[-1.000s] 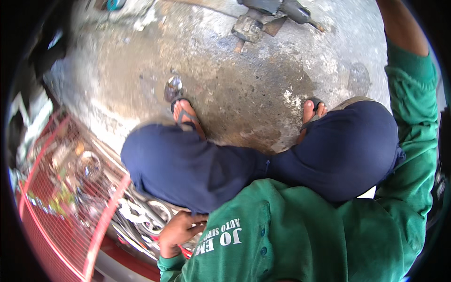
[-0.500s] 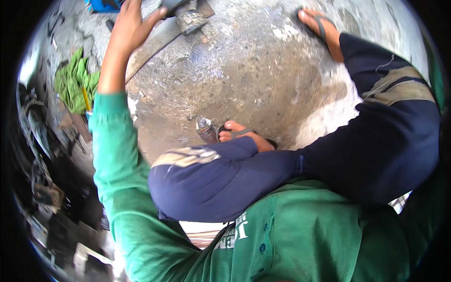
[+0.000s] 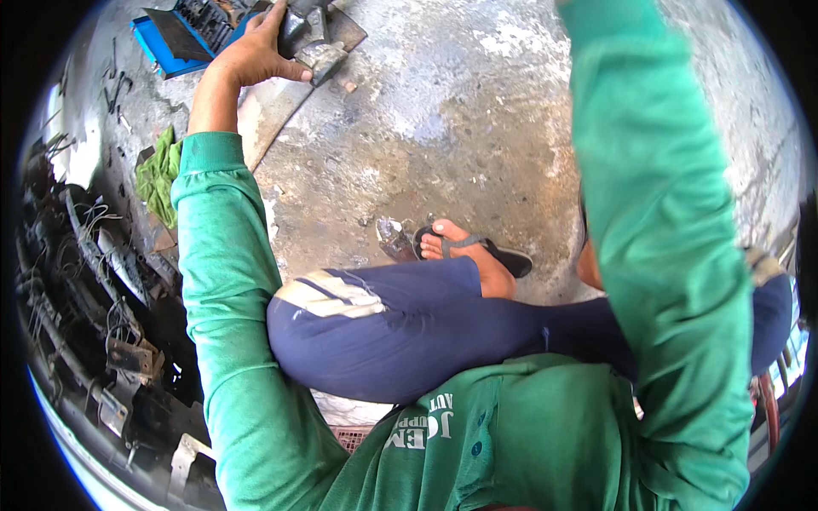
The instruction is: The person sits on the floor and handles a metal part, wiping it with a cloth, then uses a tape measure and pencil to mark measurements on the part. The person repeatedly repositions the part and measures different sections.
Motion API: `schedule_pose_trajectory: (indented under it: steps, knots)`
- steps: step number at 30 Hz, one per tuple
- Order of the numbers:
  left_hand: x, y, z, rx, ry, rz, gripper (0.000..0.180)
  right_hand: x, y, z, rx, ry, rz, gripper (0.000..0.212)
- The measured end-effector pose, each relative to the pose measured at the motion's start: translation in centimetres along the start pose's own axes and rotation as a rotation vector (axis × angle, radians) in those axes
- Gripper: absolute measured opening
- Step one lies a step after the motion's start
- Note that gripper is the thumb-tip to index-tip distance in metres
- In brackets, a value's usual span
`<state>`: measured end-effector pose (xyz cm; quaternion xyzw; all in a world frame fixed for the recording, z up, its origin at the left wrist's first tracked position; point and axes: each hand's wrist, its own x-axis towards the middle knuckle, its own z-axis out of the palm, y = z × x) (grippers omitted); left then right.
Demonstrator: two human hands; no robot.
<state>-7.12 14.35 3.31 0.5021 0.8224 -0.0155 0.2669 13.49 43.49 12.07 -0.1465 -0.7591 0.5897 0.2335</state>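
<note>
My left hand [image 3: 254, 56] reaches to the upper left, its thumb stretched out apart from the fingers. The thumb tip is right by a grey, chunky metal part [image 3: 320, 58]; whether it touches cannot be made out. That part lies at the end of a flat board [image 3: 274, 128] on the floor. Just left of the hand is an open blue tool case [image 3: 158, 47] with dark tools in it. My right arm, in a green sleeve [image 3: 656, 145], stretches up past the top edge, so my right hand is out of sight.
A crumpled green cloth [image 3: 158, 177] lies left of my forearm. Dark metal frames and wiring [image 3: 85, 281] crowd the left side. Small tools [image 3: 115, 89] lie on the stained concrete floor [image 3: 426, 111]. A small clear container [image 3: 394, 238] stands beside my sandalled foot [image 3: 464, 251].
My right arm has come into view, stretched toward the top edge. The view has shifted, so more of the blue case shows. My left hand stays by the metal part.
</note>
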Motion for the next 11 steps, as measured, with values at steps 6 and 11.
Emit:
schedule_pose_trajectory:
  steps: [6,11]
  knots:
    - [-2.3,0.9,-1.8,-0.016,0.078,-0.033,0.142,-11.5,10.5,7.7,0.071,0.072,0.122,0.033]
    - [-2.9,3.2,0.0,0.064,0.037,-0.174,0.142,-13.7,14.0,8.8,0.022,0.056,0.171,0.04]
